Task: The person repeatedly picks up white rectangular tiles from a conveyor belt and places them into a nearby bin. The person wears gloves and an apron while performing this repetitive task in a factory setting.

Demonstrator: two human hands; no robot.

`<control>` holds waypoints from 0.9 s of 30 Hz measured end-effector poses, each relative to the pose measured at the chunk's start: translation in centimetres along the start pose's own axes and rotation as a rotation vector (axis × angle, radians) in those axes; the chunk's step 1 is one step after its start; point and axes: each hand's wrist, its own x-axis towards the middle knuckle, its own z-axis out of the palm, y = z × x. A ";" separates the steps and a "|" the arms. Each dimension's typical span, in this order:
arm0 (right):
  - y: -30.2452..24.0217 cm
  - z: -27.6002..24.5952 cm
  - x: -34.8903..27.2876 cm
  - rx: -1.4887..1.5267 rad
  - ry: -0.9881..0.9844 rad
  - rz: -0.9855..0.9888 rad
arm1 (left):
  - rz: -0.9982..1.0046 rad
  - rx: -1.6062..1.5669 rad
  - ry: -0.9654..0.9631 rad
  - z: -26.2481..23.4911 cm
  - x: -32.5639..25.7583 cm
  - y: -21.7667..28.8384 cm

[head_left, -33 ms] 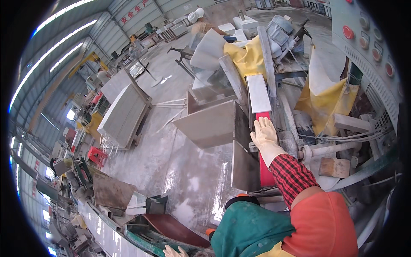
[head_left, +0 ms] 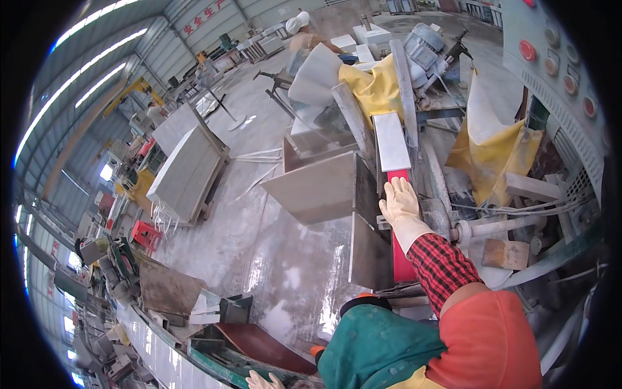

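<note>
White stone strip (head_left: pixel 392 141) lies lengthwise on the machine bed ahead of the person, its near end meeting a red strip (head_left: pixel 400 223) that runs back under the arm toward the body. The right hand (head_left: pixel 400 202), in a pale rubber glove with a red checked sleeve behind it, lies flat on that red strip just short of the white piece; its fingers (head_left: pixel 394 188) are stretched out and grasp nothing, their tips at or almost at the white strip's near edge. By the look of it the step in hand is pressing or feeding the strip along the bed, and any next move would call for steady flat pressure in line with the strip, keeping the glove away from the grey roller (head_left: pixel 436 188) just beside it on the right. The left hand (head_left: pixel 260 380) shows only as a few gloved fingertips at the bottom edge of the view, so I cannot tell whether it is clenched or loose. Left of the bed, grey stone slabs (head_left: pixel 319 188) stand on edge, touching one another. As for containers, no bin or box near the hands shows any contents; yellow cloth (head_left: pixel 376 87) is draped over the machine parts beyond, and a grey control panel (head_left: pixel 554 58) with round buttons stands at the right.
</note>
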 end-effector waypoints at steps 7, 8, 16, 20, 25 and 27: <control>-0.4 0.5 -1.1 -0.019 0.128 -0.041 | 0.030 0.038 0.065 0.5 -0.4 -0.9; -0.1 0.6 -1.3 -0.032 0.194 -0.049 | 0.059 0.034 0.068 0.7 -0.1 -0.7; -0.5 2.6 -1.8 -0.008 0.305 -0.085 | 0.100 0.298 0.041 3.3 0.1 -4.0; -0.5 -0.7 -2.8 0.076 0.073 -0.042 | 0.137 0.295 0.024 4.7 0.8 -5.3; -0.4 1.4 -3.3 0.031 0.180 -0.059 | 0.082 0.229 -0.034 3.8 0.8 -4.5; -0.4 1.5 -3.5 0.028 0.193 -0.063 | 0.092 0.206 -0.020 3.3 0.7 -4.1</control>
